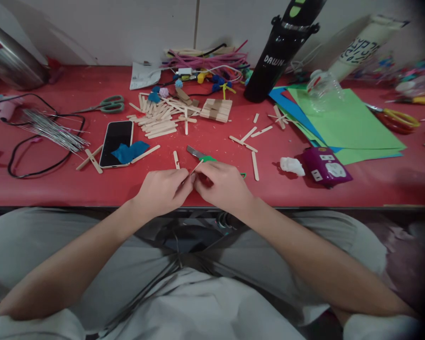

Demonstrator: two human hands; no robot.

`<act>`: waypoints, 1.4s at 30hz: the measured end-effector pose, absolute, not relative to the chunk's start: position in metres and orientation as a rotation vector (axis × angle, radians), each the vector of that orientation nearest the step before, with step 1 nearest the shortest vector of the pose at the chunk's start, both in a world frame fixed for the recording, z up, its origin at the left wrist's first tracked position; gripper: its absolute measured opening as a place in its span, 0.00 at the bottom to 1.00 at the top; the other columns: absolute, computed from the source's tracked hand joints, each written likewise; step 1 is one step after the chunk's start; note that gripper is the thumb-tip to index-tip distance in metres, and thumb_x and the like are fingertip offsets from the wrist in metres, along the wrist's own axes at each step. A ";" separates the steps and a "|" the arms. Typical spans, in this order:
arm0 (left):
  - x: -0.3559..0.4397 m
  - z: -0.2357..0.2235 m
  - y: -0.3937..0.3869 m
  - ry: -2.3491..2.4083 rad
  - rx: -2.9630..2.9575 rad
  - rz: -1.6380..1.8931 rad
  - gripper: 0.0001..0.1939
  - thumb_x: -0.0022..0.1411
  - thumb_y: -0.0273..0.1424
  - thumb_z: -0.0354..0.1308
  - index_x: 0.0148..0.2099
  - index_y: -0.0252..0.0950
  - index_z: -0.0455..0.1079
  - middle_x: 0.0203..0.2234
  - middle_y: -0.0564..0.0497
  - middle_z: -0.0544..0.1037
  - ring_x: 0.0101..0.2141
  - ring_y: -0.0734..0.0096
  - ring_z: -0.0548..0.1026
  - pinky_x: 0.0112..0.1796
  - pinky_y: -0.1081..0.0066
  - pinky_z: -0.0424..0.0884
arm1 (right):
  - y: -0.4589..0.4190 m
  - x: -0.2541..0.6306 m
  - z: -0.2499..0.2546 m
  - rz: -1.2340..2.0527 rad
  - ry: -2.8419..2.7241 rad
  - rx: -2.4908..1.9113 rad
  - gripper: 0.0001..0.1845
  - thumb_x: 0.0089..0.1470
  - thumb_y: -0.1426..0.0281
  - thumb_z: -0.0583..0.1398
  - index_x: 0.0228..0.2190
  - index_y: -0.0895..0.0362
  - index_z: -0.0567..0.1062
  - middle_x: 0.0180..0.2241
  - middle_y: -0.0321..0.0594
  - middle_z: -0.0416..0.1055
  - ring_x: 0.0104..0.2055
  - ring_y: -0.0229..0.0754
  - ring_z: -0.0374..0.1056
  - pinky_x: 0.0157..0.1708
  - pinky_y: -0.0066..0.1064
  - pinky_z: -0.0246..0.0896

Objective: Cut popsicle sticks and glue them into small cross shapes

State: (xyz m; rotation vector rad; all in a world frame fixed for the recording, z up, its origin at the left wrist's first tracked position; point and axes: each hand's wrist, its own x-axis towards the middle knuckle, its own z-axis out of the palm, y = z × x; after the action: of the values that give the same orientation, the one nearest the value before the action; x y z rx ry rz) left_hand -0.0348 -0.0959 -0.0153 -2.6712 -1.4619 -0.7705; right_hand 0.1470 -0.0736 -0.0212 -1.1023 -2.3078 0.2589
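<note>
Close together at the table's front edge, my left hand (164, 190) and my right hand (224, 185) pinch a thin wooden craft stick (197, 167) between their fingertips. Most of that stick is hidden by the fingers. A utility knife (195, 152) with a green handle lies just beyond my right hand, its handle partly covered by it. A notched craft stick (176, 159) rests beyond my left hand. Another single stick (255, 166) lies to the right. Further back is a pile of loose craft sticks (159, 118), beside sticks joined into a flat panel (216, 110).
On the left are a phone (117, 141) with blue cloth on it, scissors (109, 105) and a bundle of wires (55, 130). A black bottle (272, 56) stands at the back. Coloured paper (361, 123), a purple power adapter (326, 166) and white tissue (292, 166) lie right.
</note>
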 end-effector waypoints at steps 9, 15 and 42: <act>-0.038 -0.002 -0.093 -1.787 -2.794 -0.916 0.18 0.69 0.33 0.45 0.25 0.37 0.56 0.15 0.59 0.56 0.17 0.78 0.54 0.23 0.70 0.48 | -0.065 0.158 -0.008 0.354 -2.164 -1.293 0.05 0.51 0.70 0.57 0.25 0.55 0.67 0.23 0.37 0.70 0.25 0.38 0.63 0.28 0.30 0.53; -0.050 -0.001 -0.081 -1.961 -2.801 -1.136 0.21 0.68 0.37 0.48 0.22 0.38 0.51 0.16 0.59 0.53 0.19 0.78 0.54 0.22 0.71 0.50 | -0.046 0.181 0.003 0.331 -2.285 -1.548 0.15 0.60 0.57 0.57 0.32 0.56 0.71 0.29 0.40 0.73 0.31 0.44 0.67 0.29 0.33 0.53; -0.084 -0.001 -0.051 -2.124 -2.862 -1.421 0.23 0.60 0.40 0.56 0.19 0.37 0.53 0.15 0.57 0.50 0.18 0.79 0.49 0.21 0.70 0.45 | -0.053 0.182 0.005 0.776 -2.421 -1.117 0.16 0.64 0.59 0.55 0.40 0.57 0.75 0.36 0.42 0.77 0.36 0.43 0.70 0.35 0.33 0.57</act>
State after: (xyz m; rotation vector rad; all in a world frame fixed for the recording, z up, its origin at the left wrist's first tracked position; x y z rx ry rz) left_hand -0.0843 -0.0514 -0.0009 -2.8616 -2.1240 -1.4206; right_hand 0.1823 -0.0526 0.0053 -1.1172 -2.4208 0.7762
